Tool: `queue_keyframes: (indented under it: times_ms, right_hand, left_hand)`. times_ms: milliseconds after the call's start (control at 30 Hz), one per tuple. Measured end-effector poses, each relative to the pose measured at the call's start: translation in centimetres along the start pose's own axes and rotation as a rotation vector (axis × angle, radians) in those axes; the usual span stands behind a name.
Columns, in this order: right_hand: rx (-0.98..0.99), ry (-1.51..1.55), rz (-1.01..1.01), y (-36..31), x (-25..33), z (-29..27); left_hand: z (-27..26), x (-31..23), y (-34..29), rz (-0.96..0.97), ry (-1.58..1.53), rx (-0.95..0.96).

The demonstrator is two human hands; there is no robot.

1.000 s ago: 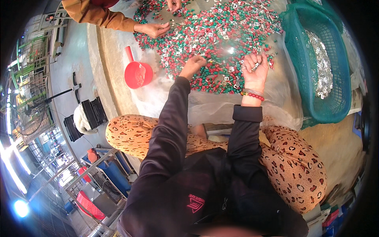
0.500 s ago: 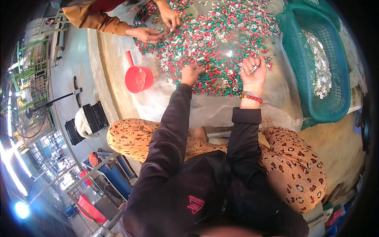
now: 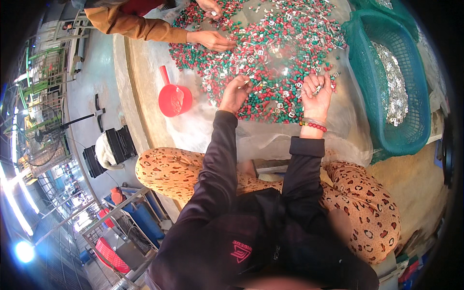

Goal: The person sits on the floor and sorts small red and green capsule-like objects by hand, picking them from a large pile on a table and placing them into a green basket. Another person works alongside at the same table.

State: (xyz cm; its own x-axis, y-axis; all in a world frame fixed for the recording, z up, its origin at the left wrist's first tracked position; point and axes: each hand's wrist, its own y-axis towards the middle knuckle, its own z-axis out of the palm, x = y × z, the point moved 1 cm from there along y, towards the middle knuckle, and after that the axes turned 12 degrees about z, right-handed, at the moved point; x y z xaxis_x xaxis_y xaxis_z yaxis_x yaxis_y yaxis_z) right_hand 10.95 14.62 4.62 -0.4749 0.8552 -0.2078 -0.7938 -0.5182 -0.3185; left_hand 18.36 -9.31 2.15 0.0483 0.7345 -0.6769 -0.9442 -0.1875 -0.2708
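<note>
A wide pile of small red and green pieces, mixed with white and clear plastic bits, is spread over a clear plastic sheet. At the pile's near side my left hand is closed in a pinch, a small white plastic piece showing at its fingertips. To the right, my right hand is turned up with the fingers curled over small white plastic pieces. A beaded bracelet circles that wrist. Across the pile, a co-worker's hands are among the pieces, one with a white bit at its fingers.
A red scoop with a handle lies left of the pile. At the right stands a teal mesh-covered basket holding clear plastic pieces. My patterned trouser legs border the sheet. A black fan stand is farther left.
My left hand has lifted slightly and turned, a white piece now showing in its pinch. My right hand stays curled. The co-worker's hands have moved, one toward the pile's middle, one farther back.
</note>
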Motion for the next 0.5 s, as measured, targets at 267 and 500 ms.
queue_keyframes:
  times_ms: [267, 500]
  right_hand:
    - [0.039, -0.083, 0.034, 0.2, -0.1, 0.4]
    - [0.014, -0.073, 0.003, 0.0, 0.2, -0.1]
  left_hand:
    - [0.3, 1.3, 1.3, -0.066, 0.105, -0.060]
    - [-1.4, 5.2, 2.0, 0.185, 1.966, -0.006]
